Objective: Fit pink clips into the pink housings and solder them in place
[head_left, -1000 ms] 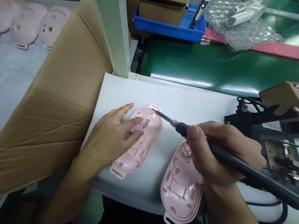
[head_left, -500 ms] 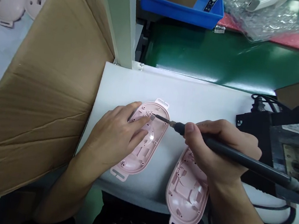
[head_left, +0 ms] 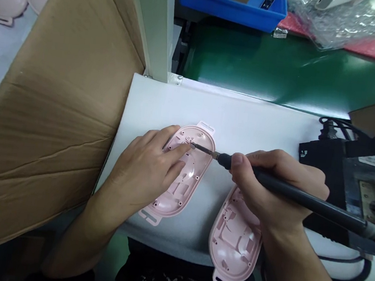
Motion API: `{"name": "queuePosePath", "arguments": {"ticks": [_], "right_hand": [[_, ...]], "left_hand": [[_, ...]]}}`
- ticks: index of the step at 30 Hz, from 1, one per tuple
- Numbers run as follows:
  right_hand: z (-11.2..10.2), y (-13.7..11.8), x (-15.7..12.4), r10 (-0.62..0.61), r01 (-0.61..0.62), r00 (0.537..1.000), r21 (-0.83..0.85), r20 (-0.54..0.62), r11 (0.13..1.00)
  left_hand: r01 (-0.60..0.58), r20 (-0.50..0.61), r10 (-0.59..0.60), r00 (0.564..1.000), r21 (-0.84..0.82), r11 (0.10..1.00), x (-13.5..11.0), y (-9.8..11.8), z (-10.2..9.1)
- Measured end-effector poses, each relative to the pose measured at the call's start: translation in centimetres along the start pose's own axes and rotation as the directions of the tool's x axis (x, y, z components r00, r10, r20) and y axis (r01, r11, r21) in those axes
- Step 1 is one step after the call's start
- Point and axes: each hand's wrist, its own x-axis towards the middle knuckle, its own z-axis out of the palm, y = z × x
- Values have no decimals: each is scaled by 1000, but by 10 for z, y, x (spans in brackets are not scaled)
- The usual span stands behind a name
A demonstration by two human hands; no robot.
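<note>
Pink plastic shell [head_left: 193, 177] sits just past the tip of the soldering iron [head_left: 305, 200], which the right hand [head_left: 268, 201] grips tight. The left hand [head_left: 143, 171] lies flat on that shell, not gripping, and a second shell [head_left: 234, 249] lies just under the grip. If the left hand slips, the iron's tip could burn a finger or melt the plastic

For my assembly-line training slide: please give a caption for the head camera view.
A right hand holds a soldering iron to a pink plastic shell steadied by the left hand.

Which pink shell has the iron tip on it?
The left shell, under the left hand. The right shell lies clear of the soldering iron's tip.
</note>
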Motion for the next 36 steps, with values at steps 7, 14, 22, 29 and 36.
{"name": "queuePosePath", "arguments": {"ticks": [7,14,22,29,36], "right_hand": [[1,1,0,14,-14,1000,19,1,1000],[0,0,-1,23,-23,1000,-1,12,1000],[0,0,0,23,-23,999,-5,25,1000],[0,0,0,29,-29,999,14,14,999],[-1,-2,-1,85,-86,995,33,48,996]], "left_hand": [[8,7,-8,1000,-7,1000,0,1,-1],[5,-3,-5,1000,-1,1000,-1,1,0],[8,0,-8,1000,0,1000,0,1,0],[5,-8,-5,1000,-1,1000,-1,0,0],[6,-13,-6,1000,-3,1000,-1,0,1]]}}
